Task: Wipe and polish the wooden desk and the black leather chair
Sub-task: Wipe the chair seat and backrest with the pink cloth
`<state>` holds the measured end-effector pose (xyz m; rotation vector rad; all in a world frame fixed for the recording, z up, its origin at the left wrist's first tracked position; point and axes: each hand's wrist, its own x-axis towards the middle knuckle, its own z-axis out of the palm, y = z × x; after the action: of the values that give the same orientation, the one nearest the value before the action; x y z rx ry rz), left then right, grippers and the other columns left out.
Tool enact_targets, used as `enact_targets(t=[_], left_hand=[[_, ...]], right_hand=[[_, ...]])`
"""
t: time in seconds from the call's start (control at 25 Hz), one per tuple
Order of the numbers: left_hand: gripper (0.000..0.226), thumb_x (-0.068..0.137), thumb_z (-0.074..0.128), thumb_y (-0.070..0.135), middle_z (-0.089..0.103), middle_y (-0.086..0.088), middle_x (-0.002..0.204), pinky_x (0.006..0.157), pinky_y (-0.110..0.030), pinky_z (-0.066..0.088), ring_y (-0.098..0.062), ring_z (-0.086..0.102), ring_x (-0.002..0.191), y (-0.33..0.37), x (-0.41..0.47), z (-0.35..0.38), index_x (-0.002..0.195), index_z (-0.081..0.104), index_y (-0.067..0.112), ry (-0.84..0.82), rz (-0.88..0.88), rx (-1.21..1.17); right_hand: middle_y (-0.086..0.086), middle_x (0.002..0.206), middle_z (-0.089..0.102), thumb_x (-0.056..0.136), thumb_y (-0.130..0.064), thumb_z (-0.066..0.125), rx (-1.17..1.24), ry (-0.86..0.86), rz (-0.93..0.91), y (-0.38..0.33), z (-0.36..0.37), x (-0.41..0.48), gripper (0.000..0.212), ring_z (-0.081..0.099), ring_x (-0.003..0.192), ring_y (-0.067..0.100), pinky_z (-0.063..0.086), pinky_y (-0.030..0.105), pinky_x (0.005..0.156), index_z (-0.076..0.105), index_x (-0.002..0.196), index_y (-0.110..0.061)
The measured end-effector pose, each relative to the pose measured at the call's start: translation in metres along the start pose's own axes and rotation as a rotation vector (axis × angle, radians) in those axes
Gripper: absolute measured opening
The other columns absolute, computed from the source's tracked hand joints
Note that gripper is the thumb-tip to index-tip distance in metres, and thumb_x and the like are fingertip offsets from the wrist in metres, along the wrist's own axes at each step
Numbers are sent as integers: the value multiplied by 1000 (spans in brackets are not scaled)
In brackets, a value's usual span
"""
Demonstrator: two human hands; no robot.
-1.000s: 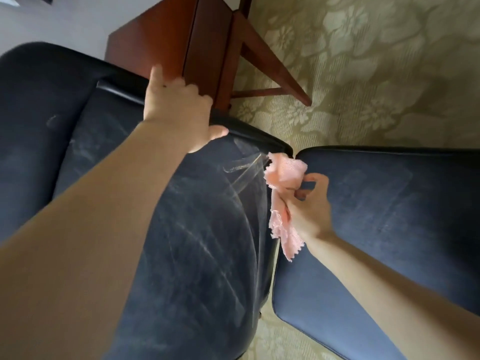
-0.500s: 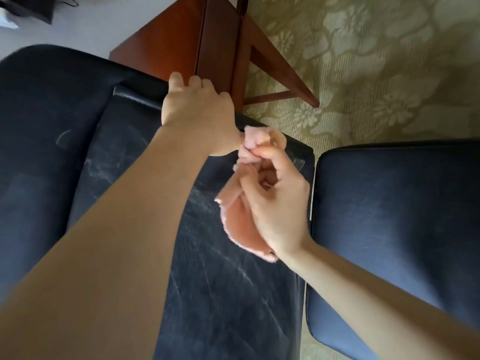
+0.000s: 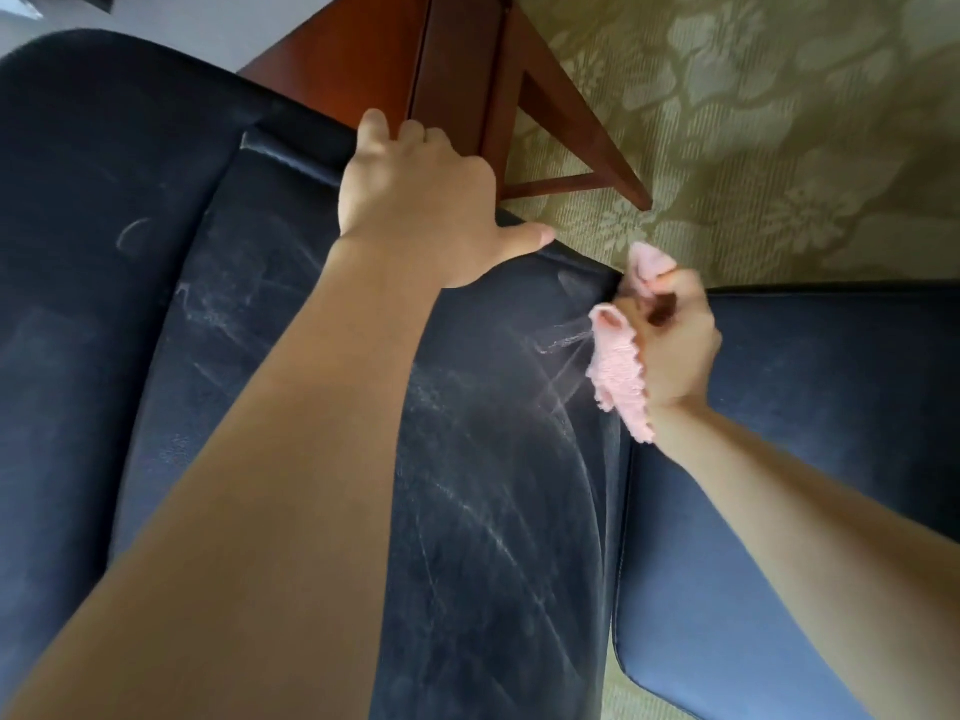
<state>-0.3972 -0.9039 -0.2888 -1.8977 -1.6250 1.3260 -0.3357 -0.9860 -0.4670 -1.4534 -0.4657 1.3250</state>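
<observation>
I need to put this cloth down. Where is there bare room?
Bare: the black cushion right of the right hand, and the carpet between it and the desk leg. Crowded: chair back top, where the left hand grips near the pink cloth.

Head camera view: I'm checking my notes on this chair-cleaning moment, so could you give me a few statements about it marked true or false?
1. The right hand holds a pink cloth. True.
2. The left hand holds a spray bottle. False: it grips the top edge of the black chair back and holds nothing else.
3. The chair back is spotless. False: pale streaks run across the leather.
4. The floor is a patterned carpet. True.
5. The pink cloth is spread flat under an open palm. False: it is bunched up in curled fingers.
</observation>
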Motion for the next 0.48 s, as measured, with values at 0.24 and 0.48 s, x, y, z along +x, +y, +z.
enact_targets(t=[0.24, 0.48], left_hand=[[79, 85, 27, 76, 52, -20, 124, 107, -47, 20, -36, 40, 122, -1, 6, 5, 114, 61, 11, 46, -34, -24], [79, 85, 29, 76, 52, -20, 124, 108, -46, 19, -37, 39, 121, 0, 8, 9, 116, 60, 11, 58, -49, -36]], right_hand=[[0, 88, 59, 96, -26, 51, 46, -14, 398, 27, -16, 11, 8, 55, 58, 4, 44, 19, 59, 48, 89, -23], [-3, 76, 67, 83, -28, 50, -54, -228, -248, -15, 7, -43, 13, 65, 69, 15, 53, 35, 65, 55, 96, -25]])
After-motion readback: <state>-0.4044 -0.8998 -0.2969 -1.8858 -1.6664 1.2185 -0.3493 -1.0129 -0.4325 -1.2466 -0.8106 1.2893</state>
